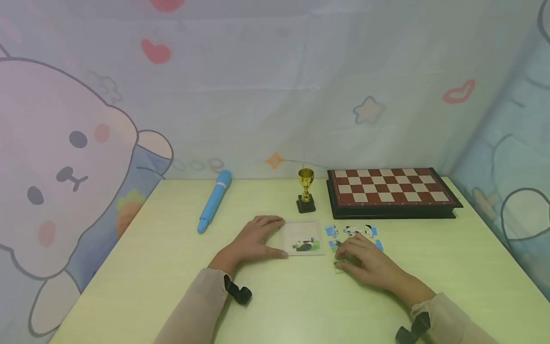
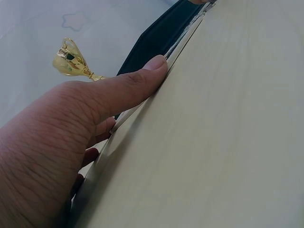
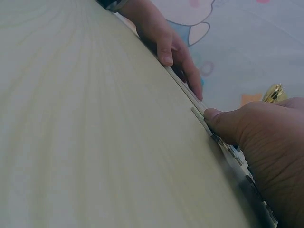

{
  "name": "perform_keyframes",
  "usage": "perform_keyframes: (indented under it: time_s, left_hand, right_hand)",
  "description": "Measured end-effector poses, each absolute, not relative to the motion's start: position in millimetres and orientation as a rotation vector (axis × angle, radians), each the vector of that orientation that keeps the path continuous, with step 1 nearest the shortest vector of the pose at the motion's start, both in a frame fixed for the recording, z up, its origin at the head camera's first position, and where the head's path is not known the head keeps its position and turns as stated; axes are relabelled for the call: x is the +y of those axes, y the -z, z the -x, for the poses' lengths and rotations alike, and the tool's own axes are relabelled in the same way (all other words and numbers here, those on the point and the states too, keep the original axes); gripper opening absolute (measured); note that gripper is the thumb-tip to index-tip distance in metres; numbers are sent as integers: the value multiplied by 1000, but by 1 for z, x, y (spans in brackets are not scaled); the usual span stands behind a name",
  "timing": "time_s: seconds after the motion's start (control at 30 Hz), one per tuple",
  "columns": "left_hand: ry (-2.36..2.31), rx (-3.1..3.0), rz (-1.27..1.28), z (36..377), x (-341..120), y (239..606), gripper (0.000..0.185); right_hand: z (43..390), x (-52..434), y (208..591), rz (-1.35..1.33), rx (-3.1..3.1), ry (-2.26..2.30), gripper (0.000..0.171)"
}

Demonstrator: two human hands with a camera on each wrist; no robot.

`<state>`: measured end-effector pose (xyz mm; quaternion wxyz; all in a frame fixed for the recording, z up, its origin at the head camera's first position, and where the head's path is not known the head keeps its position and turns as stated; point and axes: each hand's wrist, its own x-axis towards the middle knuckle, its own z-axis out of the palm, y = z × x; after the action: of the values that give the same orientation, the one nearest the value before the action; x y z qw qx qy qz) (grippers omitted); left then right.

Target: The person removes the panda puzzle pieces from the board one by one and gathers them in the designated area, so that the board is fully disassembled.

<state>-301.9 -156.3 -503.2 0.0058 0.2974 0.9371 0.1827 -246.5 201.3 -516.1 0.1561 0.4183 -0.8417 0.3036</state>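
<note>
A small square puzzle tray [image 1: 298, 229] lies on the table, with a panda-and-green section [image 1: 306, 245] in its lower right. My left hand [image 1: 253, 241] rests against the tray's left side, thumb and fingers spread and fairly straight. To the right of the tray, my right hand [image 1: 367, 260] bends over several loose panda puzzle pieces [image 1: 353, 231]. Its thumb and fingers pinch a greenish puzzle piece [image 1: 338, 270] near the table; the right wrist view shows the thumb [image 3: 221, 121] against a piece edge. The hand partly covers the other pieces.
Behind the tray stands a gold trophy cup [image 1: 306, 184] on a black base. A red-and-white chessboard box [image 1: 393, 191] lies at the back right. A blue pen-shaped object [image 1: 214, 203] is at the back left. A printed cloth [image 1: 258, 86] hangs behind the table [image 1: 275, 301].
</note>
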Motion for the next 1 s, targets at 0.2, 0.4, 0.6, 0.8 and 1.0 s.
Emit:
perform_keyframes:
  time_s: [0.2, 0.4, 0.6, 0.8, 1.0]
  left_hand:
    - [-563, 2923, -917, 302, -158, 502, 99]
    - [-553, 2924, -925, 302, -157, 502, 100]
    - [-561, 2928, -922, 303, -157, 503, 101]
    - [-570, 2932, -927, 303, -157, 506, 100]
    - [-583, 2936, -945, 304, -157, 507, 97]
  right_hand:
    - [246, 200, 515, -1180, -2444, -893, 18]
    - [247, 198, 515, -1174, -2411, -913, 18]
    - [257, 184, 514, -1202, -2399, -938, 14]
    - [269, 156, 513, -1161, -2457, -861, 15]
    - [284, 121, 512, -1093, -2526, -713, 31]
